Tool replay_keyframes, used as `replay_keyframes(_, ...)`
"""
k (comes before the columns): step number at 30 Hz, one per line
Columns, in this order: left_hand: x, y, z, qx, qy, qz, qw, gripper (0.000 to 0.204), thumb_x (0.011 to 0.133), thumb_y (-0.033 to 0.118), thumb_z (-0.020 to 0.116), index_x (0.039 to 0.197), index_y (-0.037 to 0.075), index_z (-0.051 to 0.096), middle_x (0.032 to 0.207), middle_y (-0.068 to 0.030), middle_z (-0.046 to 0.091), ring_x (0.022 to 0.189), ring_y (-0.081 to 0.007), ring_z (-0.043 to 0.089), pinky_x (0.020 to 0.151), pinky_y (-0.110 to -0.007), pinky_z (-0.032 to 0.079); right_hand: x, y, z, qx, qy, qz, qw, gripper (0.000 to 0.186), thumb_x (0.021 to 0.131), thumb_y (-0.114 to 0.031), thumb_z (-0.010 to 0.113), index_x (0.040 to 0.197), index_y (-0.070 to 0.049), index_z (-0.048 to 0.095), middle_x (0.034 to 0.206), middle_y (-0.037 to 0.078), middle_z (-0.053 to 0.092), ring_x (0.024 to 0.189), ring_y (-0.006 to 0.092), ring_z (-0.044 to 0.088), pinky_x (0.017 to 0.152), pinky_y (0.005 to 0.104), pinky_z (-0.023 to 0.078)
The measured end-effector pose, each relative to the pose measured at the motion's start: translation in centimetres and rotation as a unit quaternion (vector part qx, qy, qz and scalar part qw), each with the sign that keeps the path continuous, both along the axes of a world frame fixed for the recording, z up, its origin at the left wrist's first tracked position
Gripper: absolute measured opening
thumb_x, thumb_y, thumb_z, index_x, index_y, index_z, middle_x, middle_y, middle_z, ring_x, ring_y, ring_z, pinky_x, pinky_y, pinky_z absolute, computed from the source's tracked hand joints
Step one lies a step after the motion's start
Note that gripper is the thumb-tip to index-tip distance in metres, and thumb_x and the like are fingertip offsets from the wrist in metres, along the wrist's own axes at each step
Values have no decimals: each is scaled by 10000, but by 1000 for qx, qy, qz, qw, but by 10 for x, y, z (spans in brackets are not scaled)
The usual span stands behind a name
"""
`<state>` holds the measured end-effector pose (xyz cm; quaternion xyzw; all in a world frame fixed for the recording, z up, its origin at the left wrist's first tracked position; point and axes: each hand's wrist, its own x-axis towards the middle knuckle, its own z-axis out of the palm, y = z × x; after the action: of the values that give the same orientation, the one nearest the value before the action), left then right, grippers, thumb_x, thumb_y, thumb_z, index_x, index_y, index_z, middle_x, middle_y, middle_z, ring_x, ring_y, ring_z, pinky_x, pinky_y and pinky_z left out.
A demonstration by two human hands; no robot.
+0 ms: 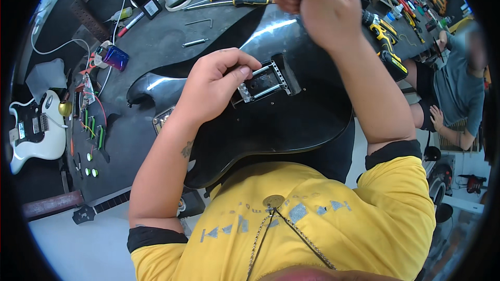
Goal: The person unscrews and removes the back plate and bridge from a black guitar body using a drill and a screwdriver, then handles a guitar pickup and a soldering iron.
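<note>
Counter: we're looking over a dark counter (pixel 161 49), tools crowded along its far side.
Black guitar body: here's our main piece (pixel 302 119), mid-scene, back side up as we judge it, its near edge close to the yellow shirt.
Right hand: up at the far side it goes (pixel 328 13), above the black body, fingers curled; the frame cuts it off, so we can't tell what, if anything, they hold.
Left hand: we see it (pixel 216 86) over the body from the left, thumb and forefinger narrow, right at the cavity; whether they grip a spring, we can't tell.
Cavity: open, folks (pixel 291 75), no cover over it, so we'd call the work inside unfinished.
Claw: the slim metal plate (pixel 281 77) sits at the cavity's right; that much looks installed.
Springs: we make out two silvery lengths, a far one (pixel 262 70) and a near one (pixel 267 92), spanning the cavity; they look fitted, though the fingers hide the far one's left end.
L-shaped key: lying loose (pixel 205 22) on the far counter.
Loose spring: a small silvery piece, probably a spring (pixel 195 42), lies left of the body, not fitted.
</note>
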<state>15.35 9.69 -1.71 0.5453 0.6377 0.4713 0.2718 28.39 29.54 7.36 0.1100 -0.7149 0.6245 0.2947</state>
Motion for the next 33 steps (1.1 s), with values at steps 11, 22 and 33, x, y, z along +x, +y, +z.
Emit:
replay_keyframes(11,0,3,10,-38,-35,-17,999,169,998,61,691,1129,-17,765,1021,-17,733,982,-97,643,909,-278,507,27,124,-102,437,-272,-314,798,411,1104,-419,568,1104,-31,705,1094,251,713,1102,460,673,973,549,527)
replay_keyframes(22,9,-3,9,-7,-28,-53,998,182,970,89,749,1126,-1,769,871,17,664,785,-62,570,723,-256,465,188,220,-60,204,-540,-643,503,843,900,-567,779,1360,120,614,1251,310,750,1233,391,732,1060,470,567)
replay_keyframes(33,-5,-20,9,-15,-142,-71,987,204,1006,106,754,1169,-17,754,977,24,700,886,-52,623,796,-242,509,186,267,-99,82,-578,-561,587,1530,671,-483,1013,1590,227,17,1334,283,659,1155,327,713,942,411,598)
